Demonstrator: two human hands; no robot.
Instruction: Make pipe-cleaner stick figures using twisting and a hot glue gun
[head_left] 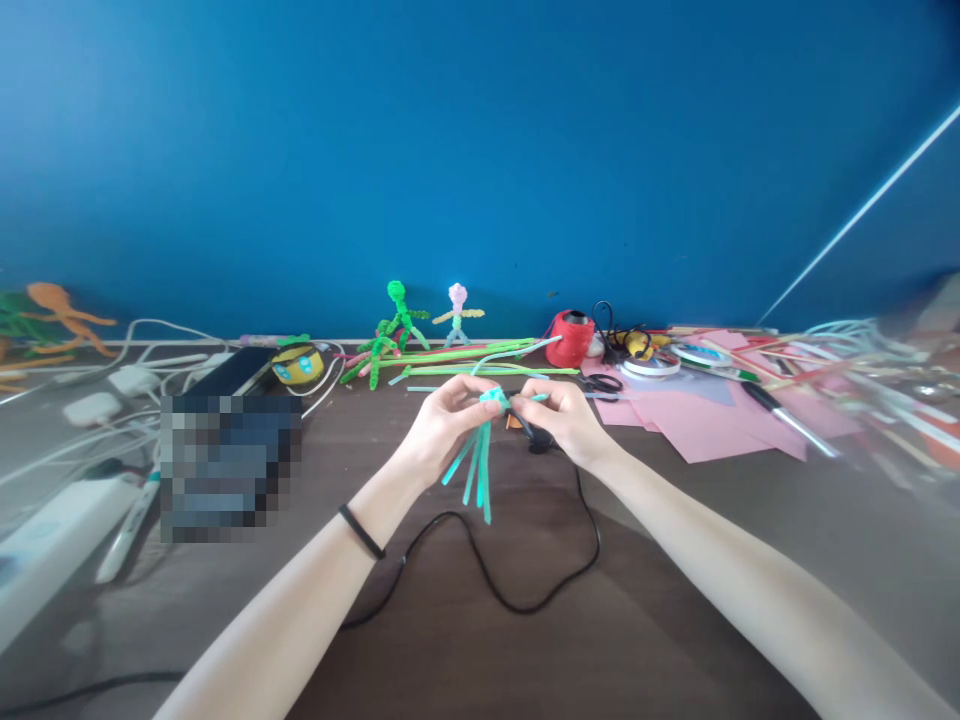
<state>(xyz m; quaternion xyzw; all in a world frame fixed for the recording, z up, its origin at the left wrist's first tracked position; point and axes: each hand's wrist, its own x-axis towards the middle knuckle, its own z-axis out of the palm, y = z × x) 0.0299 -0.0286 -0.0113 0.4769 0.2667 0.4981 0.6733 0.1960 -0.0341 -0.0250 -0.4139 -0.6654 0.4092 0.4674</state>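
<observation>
My left hand (441, 428) is closed in a pinch on a small knotted clump at the top of a bundle of turquoise pipe cleaners (480, 470). Several loose strands of it hang below the fingers. Beside it, my right hand (568, 422) pinches a turquoise strand close to the clump, its fingertips near those of my left hand. One pale pipe cleaner (517, 347) rises from behind the hands toward the upper right. Under the right hand lies the black end of a cable (538, 440), and a small orange piece (514, 422) shows next to it.
Pipe-cleaner figures, one green (397, 300) and one pastel (458, 300), stand by the blue wall. Green pipe cleaners (465, 355), a red thread spool (570, 338), scissors (602, 386) and pink paper (697, 425) lie behind and right. A power strip (60, 550) and cables occupy the left.
</observation>
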